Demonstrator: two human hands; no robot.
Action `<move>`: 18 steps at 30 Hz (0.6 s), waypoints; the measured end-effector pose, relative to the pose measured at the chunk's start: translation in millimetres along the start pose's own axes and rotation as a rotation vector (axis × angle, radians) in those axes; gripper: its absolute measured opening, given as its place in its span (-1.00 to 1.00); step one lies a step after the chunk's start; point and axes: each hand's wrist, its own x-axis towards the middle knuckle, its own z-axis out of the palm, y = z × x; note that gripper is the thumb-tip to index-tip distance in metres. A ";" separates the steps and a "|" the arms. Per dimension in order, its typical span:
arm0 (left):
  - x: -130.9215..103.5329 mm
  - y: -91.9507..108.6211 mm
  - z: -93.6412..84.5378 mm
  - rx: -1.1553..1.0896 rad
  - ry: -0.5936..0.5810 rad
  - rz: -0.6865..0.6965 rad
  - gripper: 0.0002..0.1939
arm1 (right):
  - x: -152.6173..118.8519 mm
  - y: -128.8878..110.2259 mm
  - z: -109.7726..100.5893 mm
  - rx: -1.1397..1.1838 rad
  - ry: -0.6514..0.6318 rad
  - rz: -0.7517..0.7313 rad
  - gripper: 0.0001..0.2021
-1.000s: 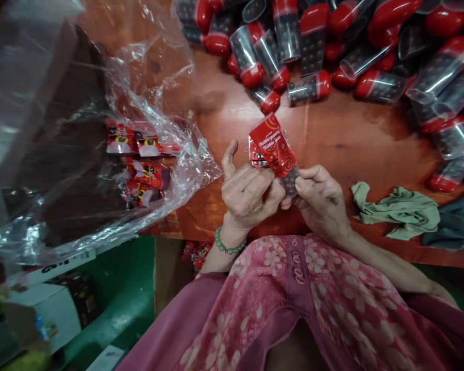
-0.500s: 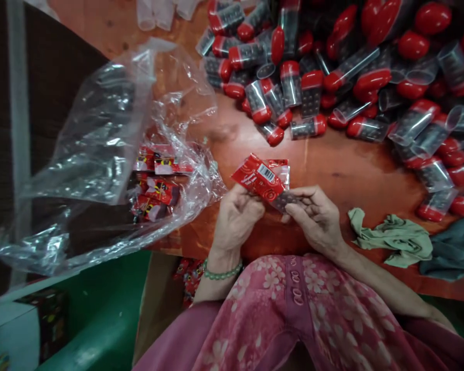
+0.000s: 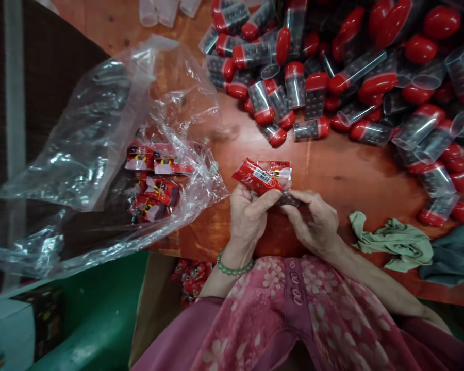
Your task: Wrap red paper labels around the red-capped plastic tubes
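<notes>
two hands together: your left hand (image 3: 249, 214) and your right hand (image 3: 315, 221) meet above the worktop (image 3: 332, 165), near its close edge.
left grip: closed on the red packet (image 3: 259, 178), your thumb pressing near its right end.
right grip: thumb and fingers pinched on the dark dotted end (image 3: 289, 200); your fingers cover much of it, so its exact shape is hard to make out.
red packet: slanted between your hands, barcode facing up.
red-and-white piece: it shows just beyond the packet (image 3: 282, 170).
red-capped tubes: many clear ones (image 3: 315, 100) lie heaped ahead and to your right.
clear bag: crumpled plastic (image 3: 119, 82) spreads to your left, red pouches (image 3: 162, 188) showing among its folds.
cloths: a pale green cloth (image 3: 396, 242) and a dark cloth (image 3: 454, 255), right of your right hand.
left wrist: green beaded bracelet (image 3: 234, 270).
</notes>
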 end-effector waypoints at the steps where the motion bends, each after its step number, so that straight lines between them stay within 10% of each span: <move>1: 1.4 -0.5 -0.3 0.003 0.012 -0.001 -0.45 | 0.4 1.6 0.5 -0.004 0.015 -0.027 -0.83; 11: 4.6 -4.5 1.9 0.025 -0.057 -0.022 -0.58 | 3.4 15.9 -2.7 0.640 -0.152 0.416 -0.76; 18: 0.8 -13.0 11.8 0.073 0.055 0.071 -0.62 | -3.2 20.3 -1.8 0.652 -0.083 0.433 -0.72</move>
